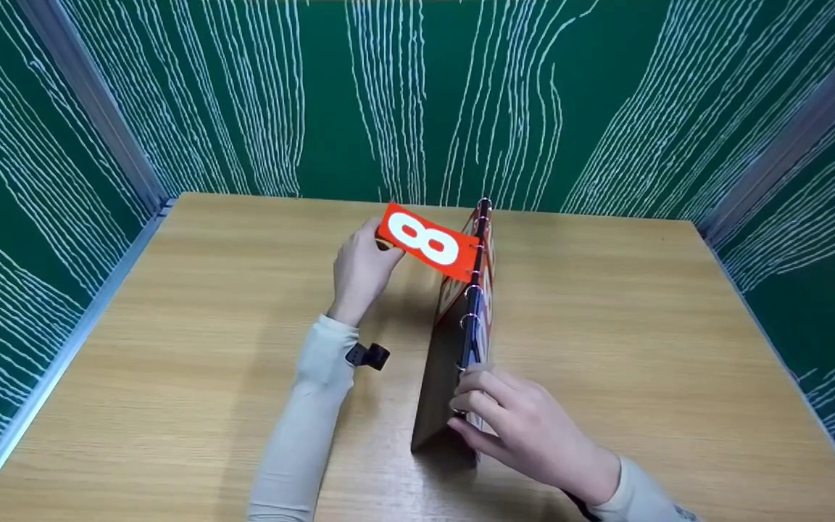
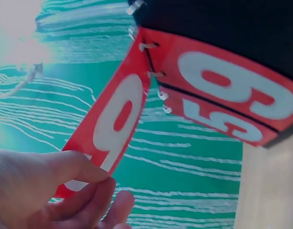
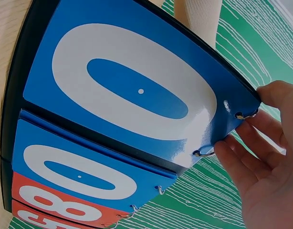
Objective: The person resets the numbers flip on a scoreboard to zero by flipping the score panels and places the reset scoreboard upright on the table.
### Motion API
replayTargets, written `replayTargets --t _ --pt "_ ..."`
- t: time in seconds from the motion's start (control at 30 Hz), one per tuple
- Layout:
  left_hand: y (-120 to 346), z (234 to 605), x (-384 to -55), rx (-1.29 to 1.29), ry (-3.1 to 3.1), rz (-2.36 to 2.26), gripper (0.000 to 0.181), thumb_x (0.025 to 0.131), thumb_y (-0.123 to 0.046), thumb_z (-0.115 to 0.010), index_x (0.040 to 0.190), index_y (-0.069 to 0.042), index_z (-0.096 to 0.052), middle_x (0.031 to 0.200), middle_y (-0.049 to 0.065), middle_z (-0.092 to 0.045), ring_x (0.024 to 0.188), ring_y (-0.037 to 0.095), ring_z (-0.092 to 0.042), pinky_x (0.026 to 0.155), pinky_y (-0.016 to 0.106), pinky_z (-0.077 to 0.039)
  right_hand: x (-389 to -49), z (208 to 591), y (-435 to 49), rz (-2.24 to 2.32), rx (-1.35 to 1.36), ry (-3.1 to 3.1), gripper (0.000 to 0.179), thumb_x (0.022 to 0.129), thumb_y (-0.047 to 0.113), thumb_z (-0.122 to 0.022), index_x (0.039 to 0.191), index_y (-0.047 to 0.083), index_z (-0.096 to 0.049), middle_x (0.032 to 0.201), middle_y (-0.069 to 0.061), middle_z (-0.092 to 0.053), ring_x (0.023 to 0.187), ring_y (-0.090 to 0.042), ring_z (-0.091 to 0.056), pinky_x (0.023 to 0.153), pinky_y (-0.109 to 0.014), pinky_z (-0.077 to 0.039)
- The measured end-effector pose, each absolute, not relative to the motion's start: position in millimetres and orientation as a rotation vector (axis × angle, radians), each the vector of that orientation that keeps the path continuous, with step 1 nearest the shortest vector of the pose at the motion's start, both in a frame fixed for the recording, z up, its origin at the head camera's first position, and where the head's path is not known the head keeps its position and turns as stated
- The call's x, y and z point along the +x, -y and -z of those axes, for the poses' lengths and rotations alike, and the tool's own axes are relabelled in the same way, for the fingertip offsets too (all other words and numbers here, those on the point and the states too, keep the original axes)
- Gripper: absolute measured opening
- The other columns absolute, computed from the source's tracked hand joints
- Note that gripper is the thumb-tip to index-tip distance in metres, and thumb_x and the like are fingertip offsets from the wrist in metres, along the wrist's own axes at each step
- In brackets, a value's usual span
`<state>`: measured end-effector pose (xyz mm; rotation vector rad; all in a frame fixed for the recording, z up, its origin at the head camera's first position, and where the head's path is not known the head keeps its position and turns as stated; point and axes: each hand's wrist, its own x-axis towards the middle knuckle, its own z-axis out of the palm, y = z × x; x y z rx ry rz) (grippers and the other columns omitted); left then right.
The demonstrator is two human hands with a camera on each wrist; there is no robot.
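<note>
Flip scoreboard (image 1: 441, 391) stands tent-like on wooden table (image 1: 642, 348), approx midway btw table's left & right edges, its length running near-to-far. L hand (image 1: 365, 264) pinches the free end of a red number card (image 1: 428, 241), thumb vs. fingers; card's lifted out to the left, its other end on the scoreboard's metal rings (image 3: 204, 153) along the top. Upper face reads 8; per L wrist view, underside reads 9. Same view: red 9 card (image 2: 227, 78) on the board, w/ a red 5 card (image 2: 223, 119) beside it.

R hand (image 1: 526, 428) pinches the scoreboard's top at its near end, fingertips by the rings there. Large blue 0 card (image 3: 141, 102) hangs at that end; smaller blue 0 card (image 3: 79, 176) next to it, then a red 8 card (image 3: 60, 202).

Small black wrist cam (image 1: 370, 356) on L sleeve (image 1: 301, 428). Green wall (image 1: 330, 109) w/ wavy white lines behind table's far edge.
</note>
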<state>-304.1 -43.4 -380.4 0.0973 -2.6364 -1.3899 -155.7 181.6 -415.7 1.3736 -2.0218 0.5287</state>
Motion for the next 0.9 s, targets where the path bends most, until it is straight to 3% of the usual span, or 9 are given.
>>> replayTargets --t 0.4,0.63,0.9 --pt "25.2 375.2 -292.2 -0.111 2.515 1.358 0.025 0.090 -0.021 -0.076 0.111 -0.008 -0.075 0.112 0.008 -0.069 0.097 0.021 -0.065 0.075 0.032 -0.057 -155.7 416.1 -181.7 -0.517 1.388 2.031 0.009 0.092 0.018 -0.073 0.097 0.012 -0.069 0.102 0.003 -0.067 0.104 -0.020 -0.068 0.087 -0.030 -0.059" --pt "13.3 377.4 -288.2 -0.264 2.492 1.385 0.013 0.090 -0.019 -0.078 0.101 -0.011 -0.076 0.106 0.006 -0.073 0.099 0.020 -0.066 0.081 0.033 -0.055 -156.6 416.2 -180.4 -0.503 1.381 1.999 0.013 0.100 0.022 -0.063 0.095 0.012 -0.069 0.100 0.003 -0.067 0.105 -0.020 -0.069 0.091 -0.030 -0.058" --pt "1.9 379.8 -287.9 -0.377 2.558 1.429 0.028 0.097 -0.018 -0.070 0.125 -0.013 -0.067 0.121 0.003 -0.075 0.108 0.018 -0.072 0.097 0.034 -0.059 -155.8 415.8 -180.8 -0.517 1.372 2.006 0.017 0.102 0.024 -0.060 0.094 0.012 -0.069 0.099 0.003 -0.068 0.105 -0.021 -0.069 0.093 -0.031 -0.058"
